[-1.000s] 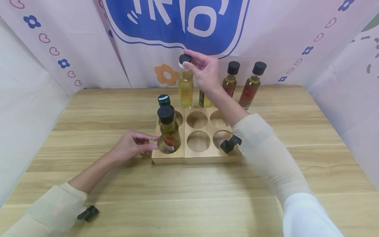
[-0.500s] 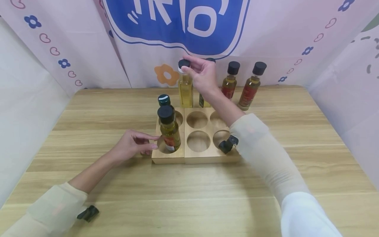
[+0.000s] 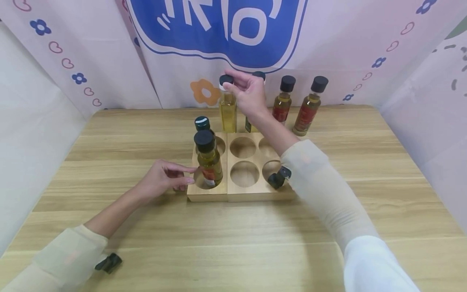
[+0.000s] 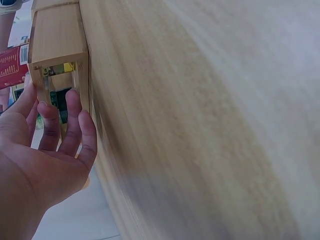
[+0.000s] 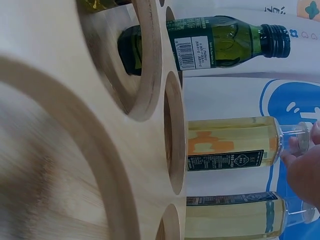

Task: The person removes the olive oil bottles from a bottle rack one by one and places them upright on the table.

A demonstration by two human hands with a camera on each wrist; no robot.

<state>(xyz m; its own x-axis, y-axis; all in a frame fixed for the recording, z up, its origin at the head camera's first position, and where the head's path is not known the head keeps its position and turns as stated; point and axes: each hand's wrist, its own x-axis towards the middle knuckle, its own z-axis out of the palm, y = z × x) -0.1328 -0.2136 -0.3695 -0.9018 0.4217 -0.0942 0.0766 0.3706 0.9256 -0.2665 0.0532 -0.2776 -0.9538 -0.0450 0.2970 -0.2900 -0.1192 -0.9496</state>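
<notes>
In the head view my left hand [image 3: 162,178] grips the left edge of a wooden bottle rack [image 3: 208,198], thumb and index finger at its top rim. Its other fingers lie against the rack's end, as the left wrist view shows. My right hand [image 3: 248,91] pinches the black-capped neck of a clear bottle of pale yellow oil [image 3: 228,115], upright just behind the rack, its base partly hidden by the rack in the right wrist view. In the rack's left column stand a black-capped oil bottle [image 3: 211,166] in front and a green bottle [image 5: 225,42] behind.
A second pale oil bottle [image 5: 235,217] stands beside the pinched one, partly covered by my right hand in the head view. Two red-labelled bottles, one nearer [image 3: 281,105] and one farther right [image 3: 308,111], stand behind the rack. A printed curtain [image 3: 175,69] hangs at the table's back.
My right hand has come down slightly and to the left with the pale oil bottle, uncovering the cap of the bottle beside it. My left hand and the rack have stayed put.
</notes>
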